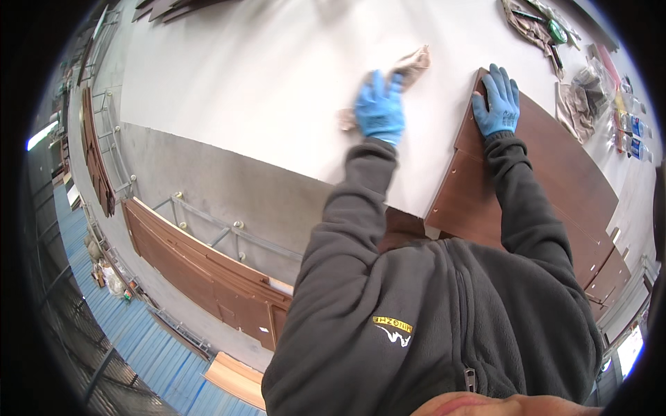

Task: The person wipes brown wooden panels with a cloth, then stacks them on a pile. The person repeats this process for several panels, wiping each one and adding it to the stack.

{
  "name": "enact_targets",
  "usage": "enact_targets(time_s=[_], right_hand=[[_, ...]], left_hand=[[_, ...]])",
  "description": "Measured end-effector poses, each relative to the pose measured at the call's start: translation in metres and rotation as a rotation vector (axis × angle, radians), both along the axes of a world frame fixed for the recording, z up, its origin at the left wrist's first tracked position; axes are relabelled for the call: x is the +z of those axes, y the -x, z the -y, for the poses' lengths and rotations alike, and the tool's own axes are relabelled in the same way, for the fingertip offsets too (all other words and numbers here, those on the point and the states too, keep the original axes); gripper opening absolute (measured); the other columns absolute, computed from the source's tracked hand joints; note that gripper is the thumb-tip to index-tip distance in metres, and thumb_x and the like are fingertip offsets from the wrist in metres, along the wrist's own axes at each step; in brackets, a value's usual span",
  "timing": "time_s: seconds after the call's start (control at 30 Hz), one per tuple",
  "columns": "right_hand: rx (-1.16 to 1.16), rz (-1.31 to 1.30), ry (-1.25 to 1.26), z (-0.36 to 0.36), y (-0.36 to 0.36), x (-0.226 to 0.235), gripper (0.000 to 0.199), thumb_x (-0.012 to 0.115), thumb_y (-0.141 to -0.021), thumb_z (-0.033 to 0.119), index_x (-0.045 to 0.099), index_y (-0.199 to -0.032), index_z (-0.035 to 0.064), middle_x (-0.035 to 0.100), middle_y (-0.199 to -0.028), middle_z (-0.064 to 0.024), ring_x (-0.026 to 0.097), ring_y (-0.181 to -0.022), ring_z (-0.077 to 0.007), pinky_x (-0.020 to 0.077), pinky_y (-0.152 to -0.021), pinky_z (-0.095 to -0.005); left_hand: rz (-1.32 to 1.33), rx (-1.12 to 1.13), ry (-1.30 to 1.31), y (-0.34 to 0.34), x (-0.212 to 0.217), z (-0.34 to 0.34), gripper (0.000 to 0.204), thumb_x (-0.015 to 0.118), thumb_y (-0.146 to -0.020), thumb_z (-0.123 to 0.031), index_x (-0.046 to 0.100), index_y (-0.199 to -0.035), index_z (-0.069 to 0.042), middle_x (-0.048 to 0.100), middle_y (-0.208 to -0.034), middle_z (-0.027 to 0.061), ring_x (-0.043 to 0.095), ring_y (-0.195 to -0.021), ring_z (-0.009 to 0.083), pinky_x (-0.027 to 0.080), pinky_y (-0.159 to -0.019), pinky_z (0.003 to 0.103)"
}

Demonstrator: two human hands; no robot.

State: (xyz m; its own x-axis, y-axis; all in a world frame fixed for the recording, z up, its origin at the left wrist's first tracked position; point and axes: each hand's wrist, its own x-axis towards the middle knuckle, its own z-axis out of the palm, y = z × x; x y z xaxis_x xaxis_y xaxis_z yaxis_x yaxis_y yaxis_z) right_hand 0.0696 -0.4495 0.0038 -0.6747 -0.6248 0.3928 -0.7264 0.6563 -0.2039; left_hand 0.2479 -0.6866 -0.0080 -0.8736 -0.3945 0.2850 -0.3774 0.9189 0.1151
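My left hand (379, 111), in a blue glove, presses a beige cloth (414, 62) against the white tabletop (243, 87). The cloth sticks out beyond the fingers on the far side and a little at the left; the part under the palm is hidden. To the right, my right hand (498, 100), gloved in the same blue, lies with its fingers stretched out on the far end of a brown panel (468, 184). This panel has a straight left edge with small holes along it and a curved right edge. My right forearm covers part of it.
Brown panels (201, 274) stand on a metal rack (215, 225) at the left. Dark boards (180, 8) lie at the far edge. On the right are a crumpled cloth (574, 111), plastic bottles (635, 127) and a round green item (557, 31).
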Motion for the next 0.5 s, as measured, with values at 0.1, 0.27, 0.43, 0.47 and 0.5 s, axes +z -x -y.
enact_targets(time_s=[0.1, 0.27, 0.43, 0.47, 0.5], right_hand=[[0.014, -0.005, 0.009, 0.001, 0.000, 0.001, 0.046, 0.068, -0.097, 0.037, 0.065, -0.132, 0.0076, 0.055, -0.156, -0.0125, 0.046, -0.149, -0.0343, 0.0321, -0.125, -0.0528], [-0.013, 0.008, 0.002, 0.001, -0.001, 0.003, 0.047, 0.068, -0.097, 0.037, 0.064, -0.134, 0.0084, 0.055, -0.157, -0.0120, 0.046, -0.150, -0.0337, 0.0312, -0.126, -0.0521], [-0.053, 0.016, -0.012, 0.000, -0.002, 0.002, 0.045, 0.068, -0.095, 0.035, 0.064, -0.133, 0.0104, 0.053, -0.159, -0.0135, 0.046, -0.150, -0.0331, 0.0283, -0.128, -0.0520], [-0.049, 0.002, -0.008, 0.000, -0.002, 0.003, 0.046, 0.068, -0.095, 0.034, 0.064, -0.134, 0.0099, 0.054, -0.158, -0.0145, 0.046, -0.150, -0.0336, 0.0288, -0.128, -0.0519], [-0.029, -0.007, 0.011, -0.001, -0.003, 0.004, 0.046, 0.068, -0.095, 0.034, 0.063, -0.134, 0.0096, 0.054, -0.157, -0.0147, 0.047, -0.149, -0.0340, 0.0297, -0.128, -0.0514]], left_hand=[[-0.080, 0.663, -0.782, -0.077, 0.003, 0.113, 0.051, 0.045, -0.111, -0.040, 0.064, -0.139, -0.002, 0.068, -0.134, 0.0210, 0.065, -0.121, 0.0319, 0.052, -0.103, 0.042], [-0.277, 1.266, -0.578, -0.306, 0.055, 0.232, 0.036, 0.049, -0.105, -0.027, 0.069, -0.119, -0.001, 0.071, -0.120, 0.0172, 0.067, -0.111, 0.0282, 0.054, -0.093, 0.040], [-0.446, 1.348, -0.667, -0.373, 0.064, 0.227, 0.026, 0.053, -0.100, -0.016, 0.072, -0.105, 0.001, 0.074, -0.109, 0.0149, 0.068, -0.104, 0.0260, 0.055, -0.085, 0.039], [-0.547, 1.185, -0.733, -0.355, 0.060, 0.224, 0.027, 0.053, -0.100, -0.016, 0.071, -0.106, 0.004, 0.073, -0.110, 0.0155, 0.068, -0.105, 0.0269, 0.055, -0.086, 0.040], [-0.607, 1.044, -0.737, -0.330, 0.054, 0.219, 0.027, 0.053, -0.100, -0.015, 0.070, -0.108, 0.005, 0.072, -0.111, 0.0162, 0.068, -0.106, 0.0280, 0.055, -0.088, 0.040]])
